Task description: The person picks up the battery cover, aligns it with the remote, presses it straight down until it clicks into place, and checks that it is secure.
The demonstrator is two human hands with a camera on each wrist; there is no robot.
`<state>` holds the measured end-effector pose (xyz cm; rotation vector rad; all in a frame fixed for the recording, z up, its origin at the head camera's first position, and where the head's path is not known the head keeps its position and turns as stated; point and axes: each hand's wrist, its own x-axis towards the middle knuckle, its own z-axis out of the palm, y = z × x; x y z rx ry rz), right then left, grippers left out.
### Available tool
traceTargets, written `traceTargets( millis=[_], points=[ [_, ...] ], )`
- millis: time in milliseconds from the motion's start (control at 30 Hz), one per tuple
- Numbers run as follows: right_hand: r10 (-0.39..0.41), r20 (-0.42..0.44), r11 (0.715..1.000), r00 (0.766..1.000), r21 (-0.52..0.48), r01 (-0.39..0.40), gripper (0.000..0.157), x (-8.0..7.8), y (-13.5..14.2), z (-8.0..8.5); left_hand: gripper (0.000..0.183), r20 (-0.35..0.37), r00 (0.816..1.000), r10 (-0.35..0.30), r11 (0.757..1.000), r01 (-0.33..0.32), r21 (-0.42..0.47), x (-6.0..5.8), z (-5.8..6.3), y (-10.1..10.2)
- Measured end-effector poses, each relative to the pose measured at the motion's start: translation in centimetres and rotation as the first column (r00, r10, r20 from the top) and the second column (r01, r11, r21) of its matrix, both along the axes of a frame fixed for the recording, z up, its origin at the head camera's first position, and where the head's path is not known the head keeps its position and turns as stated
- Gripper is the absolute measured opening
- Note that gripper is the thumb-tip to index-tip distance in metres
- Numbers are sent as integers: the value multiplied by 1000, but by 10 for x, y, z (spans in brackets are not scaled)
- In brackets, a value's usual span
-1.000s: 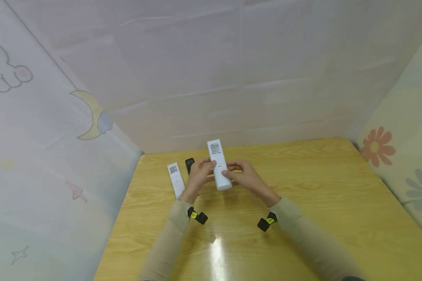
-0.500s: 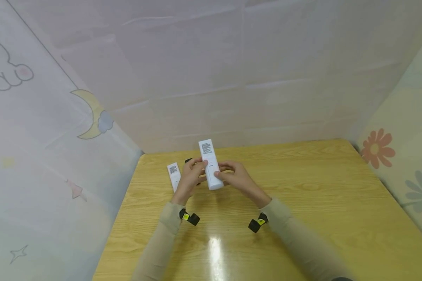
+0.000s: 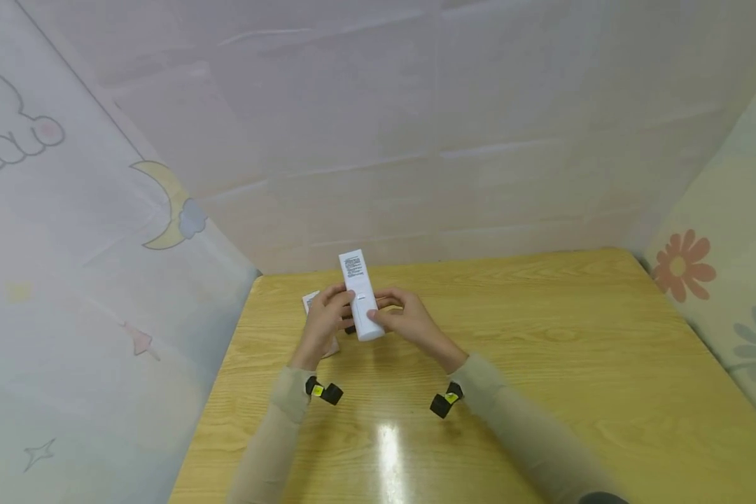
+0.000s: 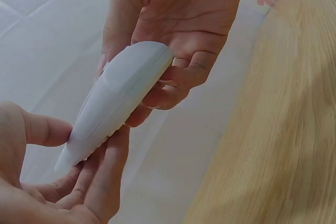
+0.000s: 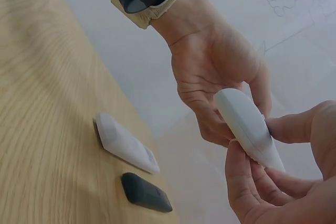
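In the head view, a white remote control is held in the air above the table, its printed label and battery cover facing up. My left hand grips its left side, thumb on the back and fingers underneath. On the other side my right hand pinches the lower end, with the thumb near the battery cover. The left wrist view shows the remote's rounded edge between both hands; its button face is mostly hidden.
Behind my left hand lie a second white remote and a black remote, side by side on the wooden table. A patterned cloth wall rises at the table's far edge.
Both hands have shifted left together with the white remote, now covering more of the two remotes on the table. The grip on the remote looks much the same.
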<state>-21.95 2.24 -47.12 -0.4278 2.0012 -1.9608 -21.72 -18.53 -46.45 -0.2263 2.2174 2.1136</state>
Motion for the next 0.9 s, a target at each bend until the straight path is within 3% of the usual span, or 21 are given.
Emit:
traceTargets(
  millis=[233, 700, 900],
  points=[
    [19, 2, 1000, 1000, 5, -19, 52, 1, -21, -4, 48, -3, 999, 37, 999, -37, -25, 4, 0, -21],
    [48, -43, 999, 998, 19, -47, 54, -4, -41, -6, 50, -15, 996, 85, 996, -85, 3, 7, -1, -41],
    [82, -52, 996, 995, 31, -80, 56, 0, -53, -7, 51, 4, 994, 109, 994, -108, -25, 13, -2, -53]
  ],
)
